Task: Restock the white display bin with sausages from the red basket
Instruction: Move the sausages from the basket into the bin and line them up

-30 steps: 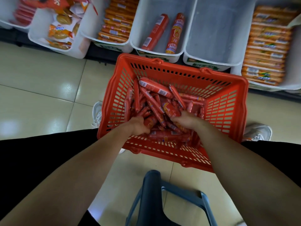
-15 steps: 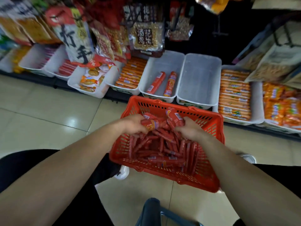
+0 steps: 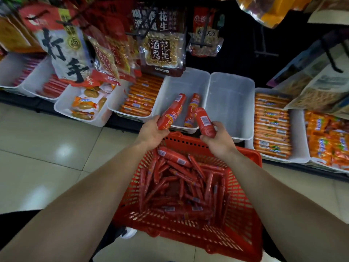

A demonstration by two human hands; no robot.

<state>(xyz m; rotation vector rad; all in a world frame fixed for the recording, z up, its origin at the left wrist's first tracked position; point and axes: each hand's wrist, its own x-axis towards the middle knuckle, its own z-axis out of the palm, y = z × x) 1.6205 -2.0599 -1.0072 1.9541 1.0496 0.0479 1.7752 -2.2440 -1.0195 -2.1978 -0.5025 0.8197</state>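
The red basket [image 3: 243, 233] sits between my forearms, holding several thin and thick red sausages [image 3: 179, 186]. My left hand [image 3: 151, 136] grips a thick red sausage [image 3: 166, 120] whose far end points over the front rim of the white display bin [image 3: 188, 82]. My right hand [image 3: 217, 140] grips another thick red sausage [image 3: 204, 121] just above that rim. A red sausage [image 3: 191, 108] lies in the bin between my hands. A second one lies in line with the left-hand sausage and is partly hidden by it.
An empty white bin [image 3: 228, 103] stands right of the display bin. Bins of orange packaged sausages [image 3: 139, 99] [image 3: 272, 125] flank both. Hanging snack bags [image 3: 162, 52] overhang the bins' back. Tiled floor [image 3: 47, 148] lies to the left.
Both hands dug into the basket, then rose out of it, each with a thick sausage, and moved forward to the display bin's front rim. The view tilted up towards the shelf.
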